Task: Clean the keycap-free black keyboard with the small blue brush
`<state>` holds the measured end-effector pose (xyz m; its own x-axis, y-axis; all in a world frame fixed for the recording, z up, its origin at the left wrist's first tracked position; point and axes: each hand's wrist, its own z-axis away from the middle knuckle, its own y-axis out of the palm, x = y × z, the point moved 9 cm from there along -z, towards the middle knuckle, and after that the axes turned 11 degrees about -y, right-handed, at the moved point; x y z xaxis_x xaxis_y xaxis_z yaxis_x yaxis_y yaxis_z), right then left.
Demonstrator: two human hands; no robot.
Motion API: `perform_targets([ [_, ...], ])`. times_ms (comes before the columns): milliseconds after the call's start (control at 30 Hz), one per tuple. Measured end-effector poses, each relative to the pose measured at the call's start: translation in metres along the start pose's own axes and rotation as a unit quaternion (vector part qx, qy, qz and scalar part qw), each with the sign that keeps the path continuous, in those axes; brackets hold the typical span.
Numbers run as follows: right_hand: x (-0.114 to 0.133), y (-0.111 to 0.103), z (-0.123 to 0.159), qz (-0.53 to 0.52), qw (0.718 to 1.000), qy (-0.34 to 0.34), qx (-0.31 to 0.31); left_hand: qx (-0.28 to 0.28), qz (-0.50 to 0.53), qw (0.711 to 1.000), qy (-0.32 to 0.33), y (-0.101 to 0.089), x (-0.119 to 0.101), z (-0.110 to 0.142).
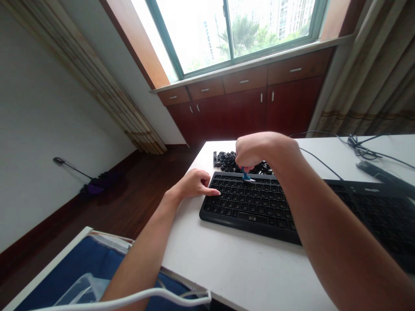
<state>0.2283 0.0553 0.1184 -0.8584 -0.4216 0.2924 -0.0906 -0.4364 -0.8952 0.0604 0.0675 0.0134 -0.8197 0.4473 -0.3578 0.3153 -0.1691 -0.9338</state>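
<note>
A black keyboard (249, 198) with its keycaps off lies on the white table, bare sockets showing. My left hand (196, 185) grips its left end, thumb pressed on top and the other fingers curled at the side. My right hand (254, 151) is closed around a small blue brush (246, 176); its pale tip touches the upper row of sockets. Most of the handle is hidden inside the fist. Behind the keyboard, partly covered by my right hand, is a pile of loose black keycaps (227, 161).
A second black keyboard (382, 203) sits at the right, partly behind my right forearm. Black cables (359, 147) lie tangled on the table (207, 246) at the back right. At lower left stands a white-framed rack with blue fabric (78, 268). Red-brown cabinets (246, 108) line the window wall.
</note>
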Motion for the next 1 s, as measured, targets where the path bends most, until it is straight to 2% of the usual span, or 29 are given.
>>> perform_targets([
  [333,-0.008,0.003,-0.004,-0.021,0.999,-0.019,0.019,0.0,0.002,1.0,-0.004,0.0,0.001,0.002],
  [600,-0.007,-0.002,0.003,0.001,1.0,0.0,0.005,0.001,0.004,1.0,0.0,0.0,0.002,0.001],
  [767,-0.004,-0.003,0.008,0.006,1.0,0.005,0.006,-0.001,0.003,1.0,0.004,0.001,0.001,0.0],
  [1000,0.006,-0.004,0.009,0.005,1.0,-0.023,0.0,-0.003,0.01,1.0,0.003,0.001,0.002,0.0],
])
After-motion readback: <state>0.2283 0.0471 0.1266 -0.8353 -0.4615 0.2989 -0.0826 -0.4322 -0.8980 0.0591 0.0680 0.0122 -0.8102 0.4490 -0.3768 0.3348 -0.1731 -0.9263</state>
